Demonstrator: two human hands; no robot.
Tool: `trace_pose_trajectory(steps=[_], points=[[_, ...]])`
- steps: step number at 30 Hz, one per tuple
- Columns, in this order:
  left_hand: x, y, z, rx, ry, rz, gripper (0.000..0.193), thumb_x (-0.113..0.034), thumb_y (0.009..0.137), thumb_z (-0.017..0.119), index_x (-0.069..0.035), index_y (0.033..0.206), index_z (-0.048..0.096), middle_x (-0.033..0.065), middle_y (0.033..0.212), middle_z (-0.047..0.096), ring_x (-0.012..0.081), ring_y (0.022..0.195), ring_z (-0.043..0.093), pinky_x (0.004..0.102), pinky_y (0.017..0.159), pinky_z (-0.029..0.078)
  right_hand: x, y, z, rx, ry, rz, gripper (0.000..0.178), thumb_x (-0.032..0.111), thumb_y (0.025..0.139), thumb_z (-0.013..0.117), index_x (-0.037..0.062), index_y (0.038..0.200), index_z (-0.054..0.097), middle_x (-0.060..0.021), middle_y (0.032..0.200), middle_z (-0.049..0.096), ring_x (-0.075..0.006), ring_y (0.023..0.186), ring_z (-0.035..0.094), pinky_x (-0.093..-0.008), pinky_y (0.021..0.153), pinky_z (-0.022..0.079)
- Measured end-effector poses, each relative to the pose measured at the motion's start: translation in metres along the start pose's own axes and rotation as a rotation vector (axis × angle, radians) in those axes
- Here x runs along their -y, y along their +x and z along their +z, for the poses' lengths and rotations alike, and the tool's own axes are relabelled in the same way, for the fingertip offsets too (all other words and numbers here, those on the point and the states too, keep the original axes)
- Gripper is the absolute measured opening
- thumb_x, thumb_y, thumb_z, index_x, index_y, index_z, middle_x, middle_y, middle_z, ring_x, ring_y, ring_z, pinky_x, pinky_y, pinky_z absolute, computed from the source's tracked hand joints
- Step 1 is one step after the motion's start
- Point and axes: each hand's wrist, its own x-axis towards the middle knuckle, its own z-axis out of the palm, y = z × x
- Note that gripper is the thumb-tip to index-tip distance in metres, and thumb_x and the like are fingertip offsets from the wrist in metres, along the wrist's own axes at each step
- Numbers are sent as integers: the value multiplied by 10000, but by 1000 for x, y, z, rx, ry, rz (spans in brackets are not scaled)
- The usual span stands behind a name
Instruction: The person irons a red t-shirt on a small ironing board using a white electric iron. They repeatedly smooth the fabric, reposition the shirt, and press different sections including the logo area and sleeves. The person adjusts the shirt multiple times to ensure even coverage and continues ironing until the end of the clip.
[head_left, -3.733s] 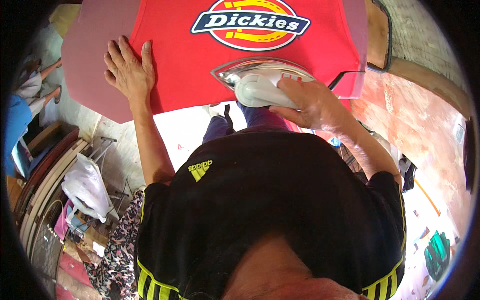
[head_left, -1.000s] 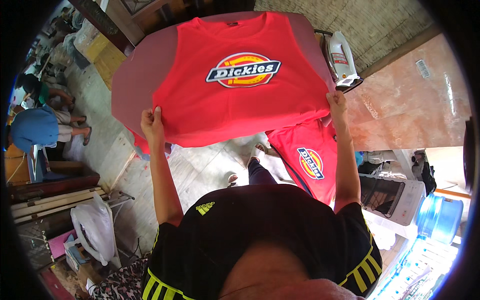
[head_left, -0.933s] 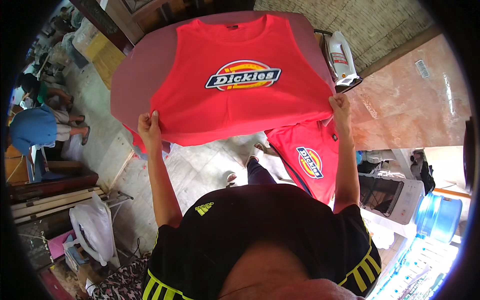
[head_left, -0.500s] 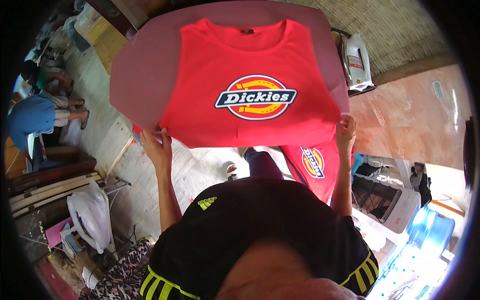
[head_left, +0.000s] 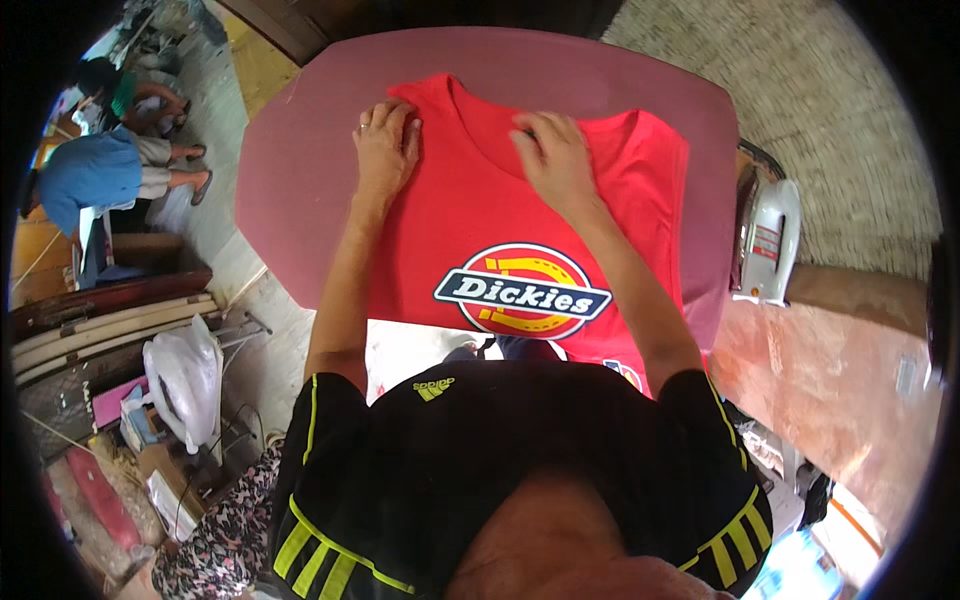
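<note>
A red sleeveless shirt (head_left: 450, 215) lies on a mauve padded ironing table (head_left: 290, 190), its neckline at the far side and slightly askew. Its yellow-and-red emblem with a dark band is close to the table's near edge. At the shirt's left shoulder and armhole edge, my left hand (head_left: 388, 150) rests with bent fingers, thumb apart. My right hand (head_left: 558, 160) is over the neckline's right part, its fingers curved and apart from the thumb, slightly blurred. More red cloth with part of a second emblem (head_left: 630, 376) shows below the near edge, beside my right forearm.
A white iron (head_left: 770, 240) stands at the table's right end. On the left are a white plastic bag (head_left: 185, 385) and long pale boards (head_left: 120, 335). Farther left, a person in a blue top (head_left: 90, 185) bends forward, with another person (head_left: 130, 95) beyond.
Both hands have left the shirt's near corners and moved up to its shoulder and neckline. The shirt has shifted toward me and skewed, with its shoulders lower in view.
</note>
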Motion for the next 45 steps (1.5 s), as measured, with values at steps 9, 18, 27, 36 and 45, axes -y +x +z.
trace_pose_trajectory(steps=[9,18,27,36,45], points=[[-9,4,-2,28,46,-23,300,-180,880,648,-110,1171,633,49,1237,584,299,1139,521,453,909,415,-5,107,109,-11,73,74,254,164,876,657,71,1111,625,-127,902,683,-331,880,648,-435,806,504],[-41,21,-4,128,286,-14,412,-207,902,572,-96,1299,562,67,1377,498,305,1272,437,485,1018,320,-24,111,115,-103,-47,-34,194,87,840,640,64,1032,661,-141,878,681,-304,785,677,-389,724,545],[-46,26,25,271,195,27,563,-335,947,466,-88,1451,425,114,1544,350,382,1412,310,609,1113,226,-20,113,79,1,318,131,221,128,860,671,35,1060,665,-110,907,678,-253,820,684,-344,752,552],[-42,22,18,309,224,61,616,-396,966,437,-61,1479,372,135,1577,279,404,1439,229,630,1095,194,-83,-5,-108,-253,-325,187,123,85,853,668,66,970,699,-84,935,704,-301,874,666,-421,792,539],[-64,31,25,240,54,214,650,-403,925,546,-54,1454,402,161,1550,318,414,1432,250,611,1101,188,-123,-3,-103,-92,-460,213,279,150,844,683,74,1104,619,-135,1123,627,-349,1080,592,-465,946,465]])
